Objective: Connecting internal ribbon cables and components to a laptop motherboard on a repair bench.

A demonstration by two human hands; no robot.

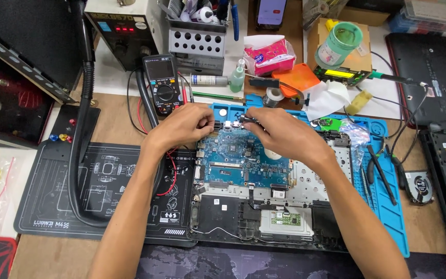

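With the opened laptop base (264, 217) on the counter, we find its blue motherboard (243, 160) exposed but seated, our left hand (184, 126) and right hand (280, 132) pinched on its far-edge connectors (229, 124), removal seemingly unfinished.

A wooden surface (114, 111) fills nearly the whole view, brown and evenly lit from above with soft, short shadows; no wall, window or floor shows; a black printed work mat (52, 206) lies on its left part and a blue silicone mat (388, 206) on its right; a dark mat with a faint map pattern (223, 263) runs along the near edge; a white sheet (114, 77) covers the far middle; a dark metal case (21, 46) stands at the far left.
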